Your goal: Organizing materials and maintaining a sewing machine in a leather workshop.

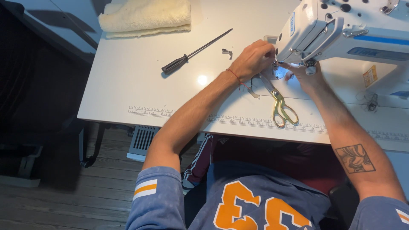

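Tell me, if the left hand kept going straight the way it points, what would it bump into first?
Probably the white sewing machine. The left hand points toward the machine's head, its fingertips already at the needle area, so almost nothing lies between. Depth is hard to judge from above.

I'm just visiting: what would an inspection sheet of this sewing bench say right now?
Surface: white table with a printed ruler strip along the front edge.
Job's things: white sewing machine; both hands at its needle area.
Clutter: gold-handled scissors, screwdriver, small metal part, folded cream fleece.
Grippers: left hand and right hand bare, fingertips hidden under the machine head.
Cables: tangle of dark thread.
Surroundings: wooden floor.
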